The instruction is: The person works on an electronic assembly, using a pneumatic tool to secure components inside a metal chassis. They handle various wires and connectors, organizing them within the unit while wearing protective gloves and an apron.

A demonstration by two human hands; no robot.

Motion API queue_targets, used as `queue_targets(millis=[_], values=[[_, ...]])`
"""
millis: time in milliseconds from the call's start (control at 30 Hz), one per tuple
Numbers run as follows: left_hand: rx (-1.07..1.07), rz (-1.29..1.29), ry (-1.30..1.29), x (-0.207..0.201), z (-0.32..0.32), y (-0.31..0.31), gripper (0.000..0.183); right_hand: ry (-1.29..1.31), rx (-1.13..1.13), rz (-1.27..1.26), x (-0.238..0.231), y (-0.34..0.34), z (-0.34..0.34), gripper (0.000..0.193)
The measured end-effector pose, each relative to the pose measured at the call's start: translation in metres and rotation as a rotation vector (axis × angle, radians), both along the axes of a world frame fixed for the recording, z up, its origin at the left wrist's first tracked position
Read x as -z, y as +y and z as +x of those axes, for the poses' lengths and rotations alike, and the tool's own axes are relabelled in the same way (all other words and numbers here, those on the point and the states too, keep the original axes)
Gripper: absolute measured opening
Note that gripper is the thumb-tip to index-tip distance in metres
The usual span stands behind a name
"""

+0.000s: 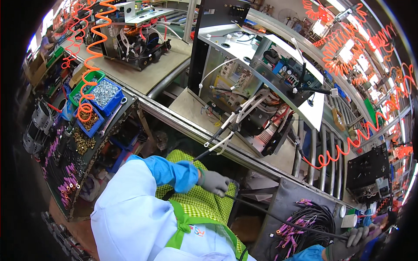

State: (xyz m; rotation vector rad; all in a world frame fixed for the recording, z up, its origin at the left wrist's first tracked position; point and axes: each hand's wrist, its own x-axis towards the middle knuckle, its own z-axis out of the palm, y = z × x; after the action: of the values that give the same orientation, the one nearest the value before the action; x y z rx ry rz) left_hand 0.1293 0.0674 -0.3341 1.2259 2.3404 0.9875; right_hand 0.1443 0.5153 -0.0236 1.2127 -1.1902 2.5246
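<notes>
A black cable (283,216) runs slantwise between my two grey-gloved hands. My left hand (214,183) is closed around its near end, in front of the yellow-green checked apron. At the lower right, my right hand (348,244) has its fingers curled on the other end, beside a bundle of black cables (311,222) with pink-sleeved ends on a dark side table (285,198). Ahead stands an open machine chassis (257,87) with circuit boards and a copper coil. White-sleeved leads (237,119) hang from it toward me, one reaching close to my left sleeve.
A roller conveyor (322,161) carries the chassis, with a second open unit (137,43) further left. Blue bins of screws (104,93) and brass fittings (89,122) sit on the left bench near a wrench (114,116). Orange coiled hoses (93,52) hang overhead.
</notes>
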Motion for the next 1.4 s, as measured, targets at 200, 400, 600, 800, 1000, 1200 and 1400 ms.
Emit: queue_targets(millis=[200, 400, 600, 800, 1000, 1200, 1400], values=[[-0.154, -0.049, -0.054, -0.005, -0.014, 0.038, 0.037, -0.372, 0.706, 0.559, 0.016, -0.102, -0.002, 0.041], [-0.362, 0.572, 0.159, -0.116, -0.039, 0.02, 0.056, -0.356, 0.413, 1.117, 0.056, -0.184, -0.012, 0.018], [-0.498, 0.622, 0.009, -0.168, -0.022, 0.021, 0.066, 0.036, 0.516, 1.273, 0.071, -0.203, -0.027, 0.023], [-0.512, 0.538, 0.326, -0.16, -0.023, 0.024, 0.053, 0.094, 0.455, 1.413, 0.072, -0.215, -0.031, 0.02], [-0.328, 0.35, 0.538, -0.152, -0.023, 0.023, 0.055, 0.179, 0.331, 1.452, 0.09, -0.221, -0.039, 0.02], [-0.382, 0.322, 0.275, -0.145, -0.012, 0.023, 0.051, 0.255, 0.22, 1.348, 0.115, -0.218, -0.045, 0.023], [-0.415, 0.263, 0.368, -0.147, -0.008, 0.014, 0.048, 0.294, 0.263, 1.492, 0.097, -0.217, -0.043, 0.02]])
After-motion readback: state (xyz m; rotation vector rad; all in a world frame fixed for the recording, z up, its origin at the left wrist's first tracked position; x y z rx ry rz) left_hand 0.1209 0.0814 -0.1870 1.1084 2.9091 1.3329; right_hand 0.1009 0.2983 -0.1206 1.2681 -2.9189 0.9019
